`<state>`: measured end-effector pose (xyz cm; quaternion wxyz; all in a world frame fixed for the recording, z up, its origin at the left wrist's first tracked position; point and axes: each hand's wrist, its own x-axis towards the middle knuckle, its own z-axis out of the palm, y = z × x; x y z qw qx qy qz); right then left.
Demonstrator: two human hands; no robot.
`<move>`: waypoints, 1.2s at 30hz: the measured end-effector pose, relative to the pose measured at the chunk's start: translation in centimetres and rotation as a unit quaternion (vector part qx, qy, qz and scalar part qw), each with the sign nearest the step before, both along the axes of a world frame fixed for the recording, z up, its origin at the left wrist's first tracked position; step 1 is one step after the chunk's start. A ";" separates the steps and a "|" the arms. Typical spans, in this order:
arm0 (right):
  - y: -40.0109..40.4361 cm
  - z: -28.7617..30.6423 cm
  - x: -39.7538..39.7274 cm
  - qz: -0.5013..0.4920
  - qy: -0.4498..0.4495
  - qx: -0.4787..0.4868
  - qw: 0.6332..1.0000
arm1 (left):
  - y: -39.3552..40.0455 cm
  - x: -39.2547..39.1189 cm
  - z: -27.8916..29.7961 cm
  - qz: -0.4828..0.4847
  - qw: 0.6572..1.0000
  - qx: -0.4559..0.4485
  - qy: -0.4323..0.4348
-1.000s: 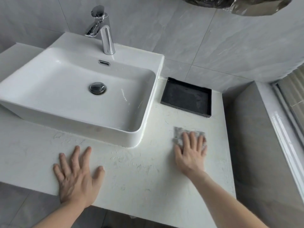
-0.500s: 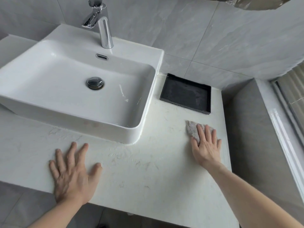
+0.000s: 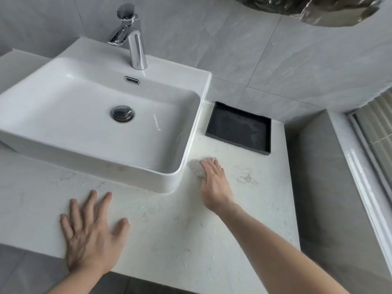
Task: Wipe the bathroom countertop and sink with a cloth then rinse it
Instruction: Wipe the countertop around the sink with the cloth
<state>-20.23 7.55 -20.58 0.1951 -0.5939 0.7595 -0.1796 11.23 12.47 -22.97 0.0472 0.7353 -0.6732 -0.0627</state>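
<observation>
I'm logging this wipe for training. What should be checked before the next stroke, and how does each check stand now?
1. Right hand flat on cloth: ok.
2. Cloth flat on countertop: ok.
3. Left hand braced on the countertop, off the cloth's path: ok.
4. Tray clear of the cloth: ok, apart.
5. Sink wall beside the cloth: ok, close but apart.
6. Cloth wet enough: cannot tell.
</observation>
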 end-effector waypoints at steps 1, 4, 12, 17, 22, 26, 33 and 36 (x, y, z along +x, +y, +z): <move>0.2 -0.8 1.6 0.031 0.037 0.017 0.999 | 0.0 0.0 0.0 0.000 1.000 0.000 -0.002; 1.8 -1.6 3.1 0.053 0.091 0.020 0.994 | -0.1 0.0 0.0 0.000 1.000 0.004 -0.010; 7.4 -1.6 -8.9 -0.098 0.091 0.028 0.991 | 0.0 0.0 0.1 0.001 1.000 0.004 -0.013; 10.2 -0.2 -12.9 -0.137 0.082 0.026 0.987 | 0.0 0.0 0.3 0.001 1.000 0.003 -0.002; 7.2 0.8 -4.7 -0.127 -0.022 -0.024 0.991 | 0.1 -0.1 0.4 0.004 1.000 0.006 -0.001; 5.8 -0.5 4.5 0.020 0.019 0.013 1.000 | 0.1 -0.1 0.4 0.006 1.000 0.004 0.003; 8.4 -1.3 0.9 0.003 0.091 0.038 0.995 | 0.1 -0.1 0.4 -0.001 1.000 0.001 0.000; 10.7 -1.5 -5.0 -0.085 0.105 0.069 0.988 | 0.1 0.0 0.5 -0.001 1.000 0.000 0.002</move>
